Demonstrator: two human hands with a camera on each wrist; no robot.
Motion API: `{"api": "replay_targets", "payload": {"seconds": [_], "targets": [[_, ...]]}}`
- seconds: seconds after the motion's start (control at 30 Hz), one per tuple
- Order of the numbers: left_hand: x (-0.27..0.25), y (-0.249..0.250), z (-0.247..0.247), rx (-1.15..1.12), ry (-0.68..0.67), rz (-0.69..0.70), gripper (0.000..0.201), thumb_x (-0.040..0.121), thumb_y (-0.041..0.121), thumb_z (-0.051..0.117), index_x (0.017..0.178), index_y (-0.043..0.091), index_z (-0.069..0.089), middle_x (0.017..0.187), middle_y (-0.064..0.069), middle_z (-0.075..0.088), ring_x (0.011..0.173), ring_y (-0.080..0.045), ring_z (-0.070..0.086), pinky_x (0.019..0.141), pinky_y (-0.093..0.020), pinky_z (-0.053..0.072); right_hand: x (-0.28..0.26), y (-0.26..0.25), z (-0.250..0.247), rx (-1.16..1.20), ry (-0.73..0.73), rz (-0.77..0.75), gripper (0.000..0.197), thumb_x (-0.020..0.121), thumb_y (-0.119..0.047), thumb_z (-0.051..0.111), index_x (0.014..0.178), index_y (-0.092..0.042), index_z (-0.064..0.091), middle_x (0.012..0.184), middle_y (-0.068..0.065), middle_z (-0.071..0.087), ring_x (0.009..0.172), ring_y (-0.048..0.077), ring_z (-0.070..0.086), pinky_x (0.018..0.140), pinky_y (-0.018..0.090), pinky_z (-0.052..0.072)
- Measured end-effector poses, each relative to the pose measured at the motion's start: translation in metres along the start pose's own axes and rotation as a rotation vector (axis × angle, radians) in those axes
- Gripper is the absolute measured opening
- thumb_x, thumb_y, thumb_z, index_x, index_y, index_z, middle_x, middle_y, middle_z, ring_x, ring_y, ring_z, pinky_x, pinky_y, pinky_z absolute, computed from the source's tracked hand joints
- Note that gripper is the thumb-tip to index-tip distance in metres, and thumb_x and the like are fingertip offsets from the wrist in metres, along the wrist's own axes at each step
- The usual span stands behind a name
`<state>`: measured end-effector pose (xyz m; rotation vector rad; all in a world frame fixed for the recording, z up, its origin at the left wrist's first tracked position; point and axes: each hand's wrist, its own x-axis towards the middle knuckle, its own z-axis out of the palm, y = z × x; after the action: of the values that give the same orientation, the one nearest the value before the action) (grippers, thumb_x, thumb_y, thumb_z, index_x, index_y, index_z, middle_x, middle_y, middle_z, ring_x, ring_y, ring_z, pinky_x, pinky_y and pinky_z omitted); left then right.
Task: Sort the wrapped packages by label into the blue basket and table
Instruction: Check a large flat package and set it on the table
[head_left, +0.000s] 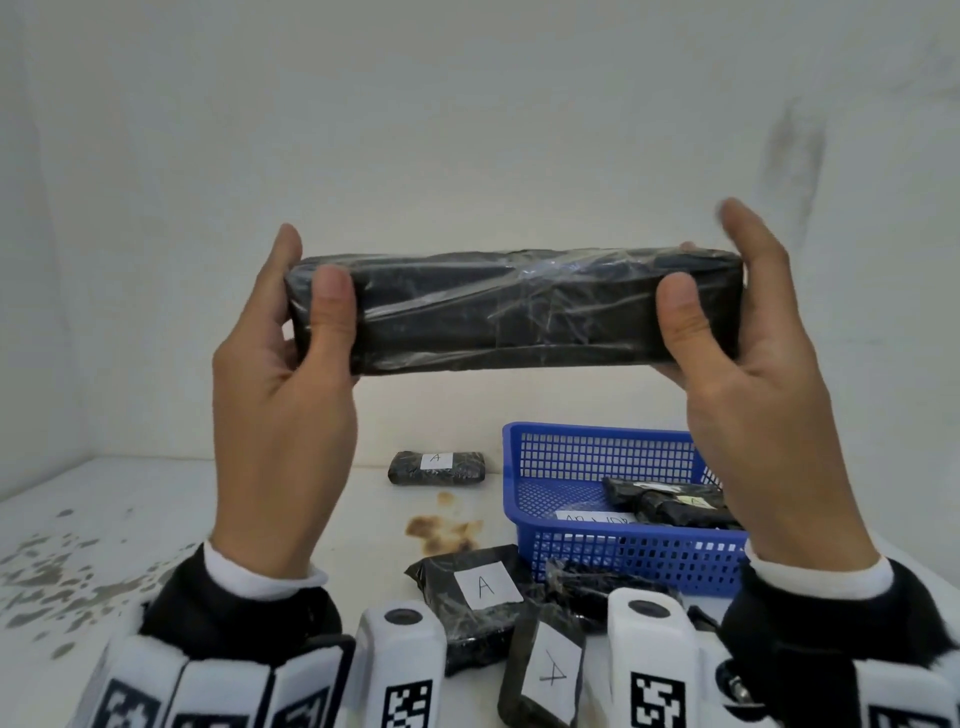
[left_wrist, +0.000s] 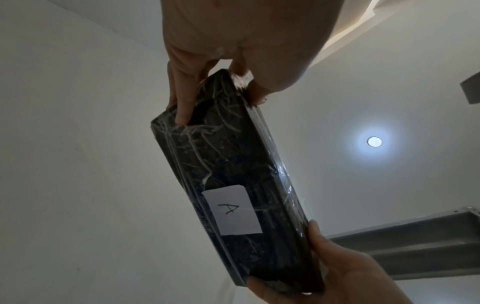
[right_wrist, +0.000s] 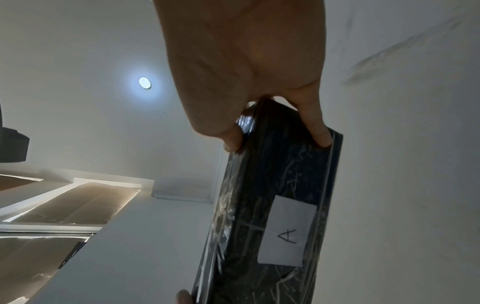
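1. Two hands up in front of the wall, one long black plastic-wrapped package (head_left: 511, 312) gripped level between them, well above the table (head_left: 208, 519).
2. Left hand (head_left: 283, 405) clamped on the package's left end, thumb across the near face, fingers (left_wrist: 182, 98) curled behind. Right hand (head_left: 753, 395) likewise on the right end, thumb in front, fingers (right_wrist: 317, 131) behind. Neither hand slack.
3. White paper label (left_wrist: 232, 209) on the far face, marked "A", legible in both wrist views, hidden in the head view.
4. Sorted so far, by the look of it: one small black wrapped package (head_left: 436, 467) marked "A" alone at the back of the table; a few black wrapped packages (head_left: 670, 501) lying inside the blue plastic mesh basket (head_left: 597, 452), labels too small or too hidden to read.
5. Left to sort: a loose pile of black wrapped packages (head_left: 498, 623) at the near edge, just in front of the basket, two showing "A" labels, others hidden.
6. Judged roughly mid-task: held package read but not placed, likely bound for the table beside the other "A", pile untouched.
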<state>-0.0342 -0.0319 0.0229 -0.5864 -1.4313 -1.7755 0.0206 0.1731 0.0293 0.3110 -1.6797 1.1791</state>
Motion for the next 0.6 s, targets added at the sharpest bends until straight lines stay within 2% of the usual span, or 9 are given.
{"api": "replay_targets", "payload": {"seconds": [0.07, 0.17, 0.27, 0.33, 0.37, 0.43, 0.47, 0.53, 0.6], "targets": [[0.002, 0.003, -0.002, -0.041, -0.007, -0.056, 0.059, 0.094, 0.055, 0.037, 0.144, 0.024, 0.047, 0.117, 0.032, 0.060, 0.115, 0.000, 0.060, 0.093, -0.032, 0.055, 0.000, 0.003, -0.001, 0.020, -0.004, 0.050, 0.079, 0.085, -0.060, 0.051, 0.154, -0.027, 0.033, 0.128, -0.017, 0.062, 0.124, 0.005, 0.058, 0.109, 0.041, 0.046], [0.004, 0.005, -0.005, -0.123, -0.060, -0.173, 0.051, 0.098, 0.054, 0.027, 0.128, 0.030, 0.061, 0.111, 0.013, 0.072, 0.101, 0.000, 0.067, 0.085, -0.026, 0.057, 0.002, 0.005, -0.003, 0.028, -0.016, 0.047, 0.059, 0.094, -0.052, 0.052, 0.145, -0.023, 0.048, 0.121, -0.013, 0.066, 0.121, 0.010, 0.061, 0.107, 0.044, 0.048], [0.005, 0.004, -0.006, -0.161, -0.100, -0.276, 0.037, 0.100, 0.044, 0.039, 0.104, 0.025, 0.072, 0.094, 0.011, 0.074, 0.089, -0.005, 0.070, 0.084, -0.030, 0.057, 0.004, 0.009, -0.004, 0.107, -0.035, 0.047, 0.042, 0.096, -0.044, 0.057, 0.137, -0.034, 0.055, 0.118, -0.007, 0.068, 0.117, 0.015, 0.064, 0.105, 0.044, 0.049], [0.004, 0.003, -0.002, -0.190, -0.102, -0.307, 0.022, 0.100, 0.028, 0.048, 0.103, 0.023, 0.069, 0.084, 0.010, 0.067, 0.075, -0.002, 0.065, 0.075, -0.029, 0.054, 0.005, 0.010, -0.006, 0.102, -0.050, 0.043, 0.038, 0.096, -0.043, 0.055, 0.134, -0.042, 0.054, 0.121, -0.009, 0.067, 0.118, 0.014, 0.063, 0.107, 0.045, 0.047], [0.004, 0.002, -0.001, -0.215, -0.090, -0.316, 0.019, 0.098, 0.024, 0.051, 0.109, 0.020, 0.066, 0.084, 0.009, 0.064, 0.074, -0.002, 0.064, 0.074, -0.029, 0.054, 0.006, 0.010, -0.006, 0.088, -0.056, 0.050, 0.036, 0.097, -0.045, 0.054, 0.134, -0.046, 0.053, 0.122, -0.013, 0.067, 0.119, 0.012, 0.062, 0.107, 0.045, 0.046], [0.004, -0.001, -0.001, -0.236, -0.101, -0.309, 0.042, 0.090, 0.028, 0.060, 0.126, 0.007, 0.058, 0.094, 0.004, 0.064, 0.085, -0.008, 0.064, 0.082, -0.034, 0.054, 0.006, 0.008, -0.009, 0.090, -0.076, 0.102, 0.034, 0.096, -0.055, 0.052, 0.130, -0.051, 0.054, 0.120, -0.018, 0.068, 0.116, 0.008, 0.064, 0.102, 0.044, 0.051], [0.005, -0.002, -0.001, -0.227, -0.118, -0.284, 0.052, 0.084, 0.031, 0.061, 0.128, 0.002, 0.057, 0.103, 0.000, 0.067, 0.094, -0.014, 0.066, 0.089, -0.038, 0.053, 0.006, 0.006, -0.010, 0.115, -0.085, 0.145, 0.037, 0.091, -0.059, 0.051, 0.126, -0.049, 0.057, 0.114, -0.018, 0.070, 0.111, 0.009, 0.067, 0.095, 0.043, 0.055], [0.007, -0.001, -0.003, -0.213, -0.173, -0.247, 0.046, 0.081, 0.029, 0.055, 0.117, 0.003, 0.065, 0.113, -0.011, 0.070, 0.107, -0.027, 0.066, 0.099, -0.048, 0.049, 0.007, 0.004, -0.013, 0.175, -0.079, 0.197, 0.040, 0.087, -0.055, 0.053, 0.121, -0.037, 0.062, 0.099, -0.013, 0.074, 0.099, 0.013, 0.072, 0.080, 0.040, 0.060], [0.007, -0.002, -0.004, -0.199, -0.218, -0.256, 0.035, 0.086, 0.022, 0.050, 0.112, 0.008, 0.068, 0.111, -0.010, 0.072, 0.107, -0.025, 0.067, 0.097, -0.046, 0.050, 0.008, 0.006, -0.012, 0.238, -0.034, 0.232, 0.030, 0.094, -0.036, 0.060, 0.123, -0.027, 0.062, 0.093, -0.011, 0.075, 0.092, 0.014, 0.073, 0.077, 0.040, 0.059]]}}
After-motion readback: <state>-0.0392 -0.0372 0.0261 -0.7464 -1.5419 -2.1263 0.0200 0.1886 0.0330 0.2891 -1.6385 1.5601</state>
